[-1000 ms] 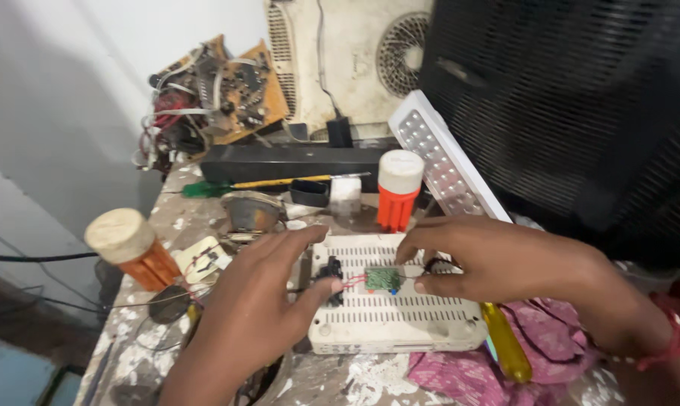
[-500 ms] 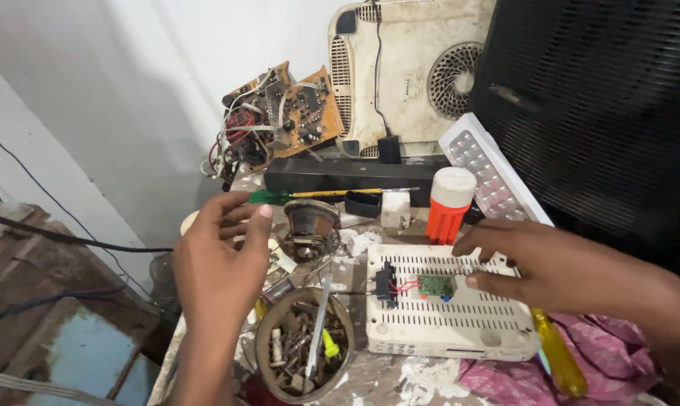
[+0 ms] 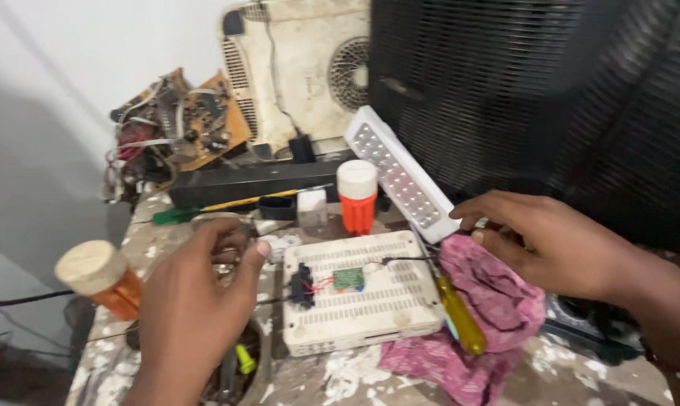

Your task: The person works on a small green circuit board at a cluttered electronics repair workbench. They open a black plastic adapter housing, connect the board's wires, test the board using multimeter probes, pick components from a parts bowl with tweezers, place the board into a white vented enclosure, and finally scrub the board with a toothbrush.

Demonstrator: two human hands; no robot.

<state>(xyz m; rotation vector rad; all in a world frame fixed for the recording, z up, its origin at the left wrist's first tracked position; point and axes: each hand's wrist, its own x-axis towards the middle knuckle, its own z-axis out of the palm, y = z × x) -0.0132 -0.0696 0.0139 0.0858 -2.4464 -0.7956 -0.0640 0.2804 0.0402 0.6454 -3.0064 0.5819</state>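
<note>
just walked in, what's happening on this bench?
A person is at a paint-spattered workbench. In front of them lies a white vented casing with a small green circuit board and red wires on top. The left hand hovers beside the casing, holding nothing visible. The right hand is above a pink cloth, fingers near the end of a white LED lamp panel. A yellow-handled screwdriver lies untouched on the cloth.

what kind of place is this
Probably a small electronics repair bench: bare circuit boards piled at the back, a screwdriver on a pink rag, and an opened white casing showing wires.
</note>
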